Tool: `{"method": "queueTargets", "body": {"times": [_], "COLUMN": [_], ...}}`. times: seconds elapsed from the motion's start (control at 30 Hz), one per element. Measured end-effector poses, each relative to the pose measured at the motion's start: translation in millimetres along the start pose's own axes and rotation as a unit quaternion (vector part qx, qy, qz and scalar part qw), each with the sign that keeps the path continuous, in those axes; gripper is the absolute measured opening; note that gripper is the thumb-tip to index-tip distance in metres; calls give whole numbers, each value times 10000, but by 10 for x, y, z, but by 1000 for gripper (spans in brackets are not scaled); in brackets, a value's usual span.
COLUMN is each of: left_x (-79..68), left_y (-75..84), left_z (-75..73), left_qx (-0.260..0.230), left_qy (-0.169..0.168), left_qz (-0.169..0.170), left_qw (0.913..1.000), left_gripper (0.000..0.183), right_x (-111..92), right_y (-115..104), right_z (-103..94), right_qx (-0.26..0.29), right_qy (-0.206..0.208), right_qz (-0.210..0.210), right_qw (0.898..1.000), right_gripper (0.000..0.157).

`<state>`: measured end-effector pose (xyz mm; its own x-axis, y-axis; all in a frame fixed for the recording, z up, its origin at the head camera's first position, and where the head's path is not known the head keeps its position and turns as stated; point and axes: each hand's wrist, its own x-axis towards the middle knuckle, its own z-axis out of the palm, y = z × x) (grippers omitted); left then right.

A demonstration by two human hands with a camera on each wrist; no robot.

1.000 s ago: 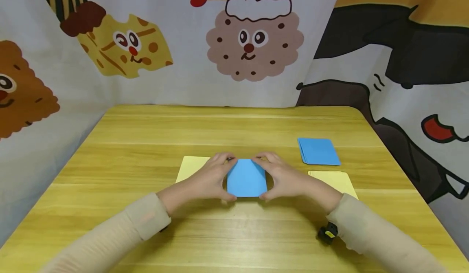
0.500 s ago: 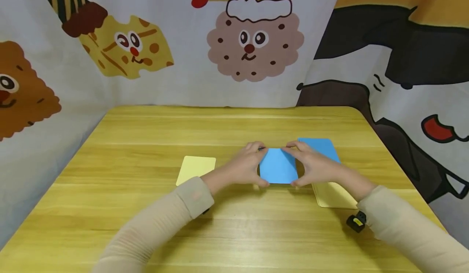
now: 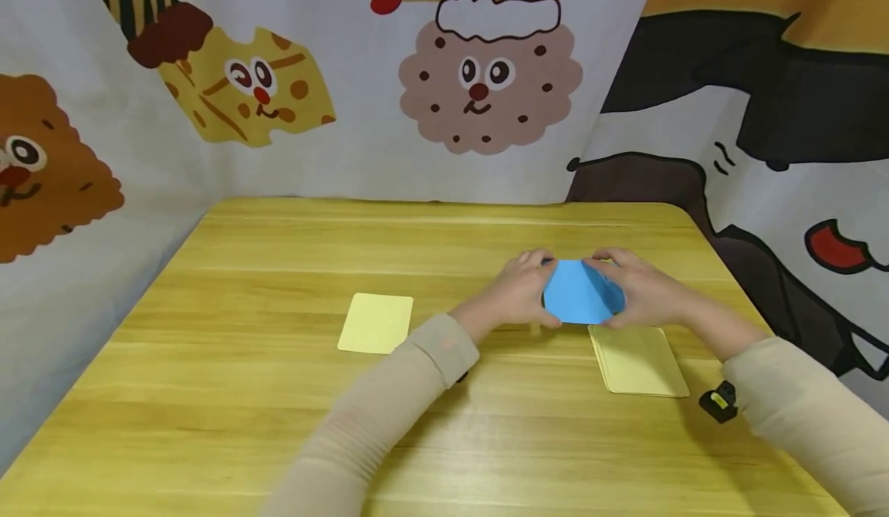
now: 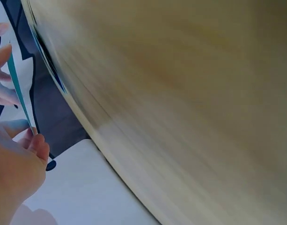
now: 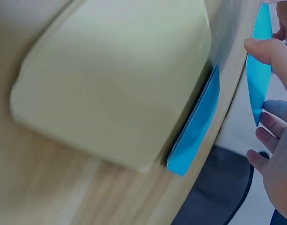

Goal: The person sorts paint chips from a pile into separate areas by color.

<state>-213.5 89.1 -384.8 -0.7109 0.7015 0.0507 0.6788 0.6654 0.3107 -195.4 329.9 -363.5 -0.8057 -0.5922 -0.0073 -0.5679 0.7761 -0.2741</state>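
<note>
A square blue card (image 3: 569,293) is held above the table by both hands. My left hand (image 3: 517,289) pinches its left edge, thumb at the near corner and fingers at the far corner. My right hand (image 3: 649,293) pinches the right edge in the same way. In the left wrist view the card (image 4: 19,89) shows nearly edge-on by the left hand (image 4: 21,164). Behind the right hand in the head view, the stack of blue cards is mostly hidden; the right wrist view shows that blue stack (image 5: 197,129) lying on the table.
Nearer than the blue stack lies a stack of pale yellow cards (image 3: 639,363). Another yellow card (image 3: 375,322) lies left of centre on the wooden table (image 3: 229,393). A curtain (image 3: 361,170) with cartoon prints hangs behind the table's far edge.
Both hands have carried the blue card right and away from the body, from mid-table to over the blue stack. The left yellow card has come fully into view.
</note>
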Motion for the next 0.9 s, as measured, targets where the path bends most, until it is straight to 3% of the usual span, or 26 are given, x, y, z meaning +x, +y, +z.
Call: {"method": "queueTargets", "body": {"times": [0.17, 0.4, 0.6, 0.9], "left_x": [221, 436, 564, 676], "left_y": [80, 183, 251, 341], "left_z": [42, 119, 180, 231], "left_qx": [136, 342, 426, 626], "left_qy": [19, -93, -293, -653], "left_qz": [-81, -96, -252, -607], "left_qw": [9999, 9993, 9983, 9940], "left_gripper": [103, 99, 98, 95], "right_x": [-64, -133, -166, -129], "right_y": [160, 309, 398, 562], "right_z": [-60, -121, -182, -84], "right_qx": [-38, 63, 45, -9], "right_qy": [21, -271, -389, -693], "right_qz": [176, 512, 683, 865], "right_qw": [9998, 9983, 9969, 9938], "right_gripper": [101, 103, 101, 102]}}
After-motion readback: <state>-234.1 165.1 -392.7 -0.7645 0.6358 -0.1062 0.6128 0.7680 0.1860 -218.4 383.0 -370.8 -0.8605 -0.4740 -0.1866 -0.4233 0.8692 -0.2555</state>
